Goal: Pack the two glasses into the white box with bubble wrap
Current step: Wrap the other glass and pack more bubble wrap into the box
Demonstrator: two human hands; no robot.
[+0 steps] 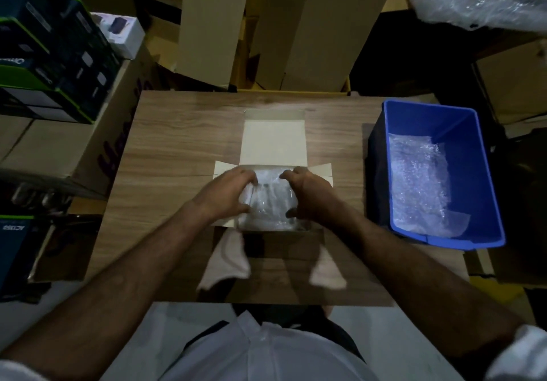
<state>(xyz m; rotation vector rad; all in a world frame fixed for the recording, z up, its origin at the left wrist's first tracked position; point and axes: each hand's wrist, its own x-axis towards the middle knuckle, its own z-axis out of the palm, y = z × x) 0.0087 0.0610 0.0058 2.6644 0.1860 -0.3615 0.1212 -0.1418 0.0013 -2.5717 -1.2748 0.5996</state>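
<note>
**Both hands on wrap at box mouth**

L hand (pixel 228 192) and R hand (pixel 307 194) grip a bubble-wrap bundle (pixel 268 203) from opp. sides, fingers curled over its top, thumbs low. Bundle sits in the open mouth of the white box (pixel 273 141); a clear glass shape shows thru the wrap, count can't be told. Lid flap lies flat away from the person, side flaps splayed out w/ near ones blurred. Bare table (pixel 177 144) left of box, far edge close behind lid. Blue bin (pixel 485 173) at right edge holds more wrap (pixel 420 185). Box interior hidden by hands.
</note>
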